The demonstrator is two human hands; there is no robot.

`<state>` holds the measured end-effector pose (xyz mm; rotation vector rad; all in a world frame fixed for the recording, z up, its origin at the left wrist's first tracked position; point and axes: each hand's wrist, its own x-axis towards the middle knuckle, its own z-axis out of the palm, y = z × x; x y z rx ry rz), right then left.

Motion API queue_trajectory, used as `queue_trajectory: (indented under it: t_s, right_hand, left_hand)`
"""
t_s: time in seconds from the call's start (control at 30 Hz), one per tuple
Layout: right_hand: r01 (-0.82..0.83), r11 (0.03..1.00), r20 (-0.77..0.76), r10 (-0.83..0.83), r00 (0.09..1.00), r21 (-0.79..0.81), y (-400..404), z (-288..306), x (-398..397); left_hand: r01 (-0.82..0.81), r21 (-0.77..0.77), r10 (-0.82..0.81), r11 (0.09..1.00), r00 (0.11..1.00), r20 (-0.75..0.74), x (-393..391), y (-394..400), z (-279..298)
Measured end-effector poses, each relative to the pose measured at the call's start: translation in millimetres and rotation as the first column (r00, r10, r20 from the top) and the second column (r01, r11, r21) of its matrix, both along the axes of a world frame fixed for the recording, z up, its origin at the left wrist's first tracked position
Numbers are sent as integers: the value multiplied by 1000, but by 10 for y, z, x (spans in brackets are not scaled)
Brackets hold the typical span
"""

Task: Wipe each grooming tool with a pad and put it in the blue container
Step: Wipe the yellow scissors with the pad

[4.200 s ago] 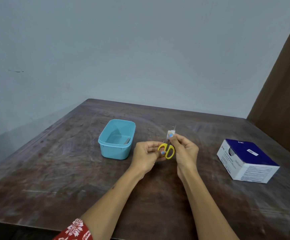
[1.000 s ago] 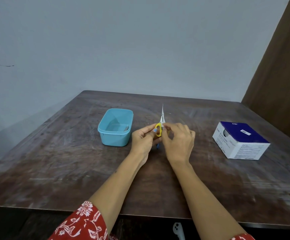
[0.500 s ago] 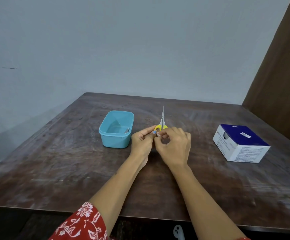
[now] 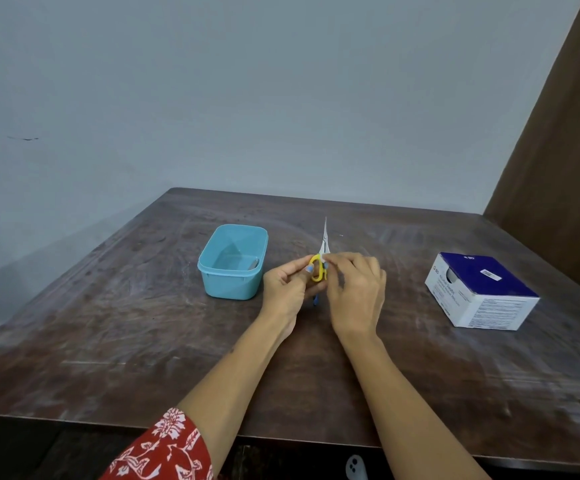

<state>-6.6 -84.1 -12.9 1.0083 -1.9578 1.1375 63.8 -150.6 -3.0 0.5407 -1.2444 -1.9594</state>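
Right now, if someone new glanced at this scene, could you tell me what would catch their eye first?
Most striking are the yellow-handled scissors held mid-table, blades pointing away, gripped by the left hand while the right hand pinches something small and white at the handle. Just left sits the blue container, and far right a blue-and-white box.
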Motion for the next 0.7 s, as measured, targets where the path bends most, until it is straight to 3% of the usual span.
queue_trajectory:
  t_s: [0.2,0.33,0.53,0.7]
  right_hand:
    - [-54,996,23,52,998,66,-14,-11,52]
    - [3,1000,9,-4,1000,19,-1,5,24]
    - [-63,997,27,62,998,44,-9,-14,75]
    - [19,999,15,-18,1000,-44,28,-2,26]
  left_hand:
    - [-86,13,85,996,996,19,-17,-52,-7]
    - [-38,-11,39,999,999,11,-16,-12,-3]
    - [-74,5,74,997,997,23,-6,-39,9]
    - [29,4,-29,1000,1000,4,0,20,15]
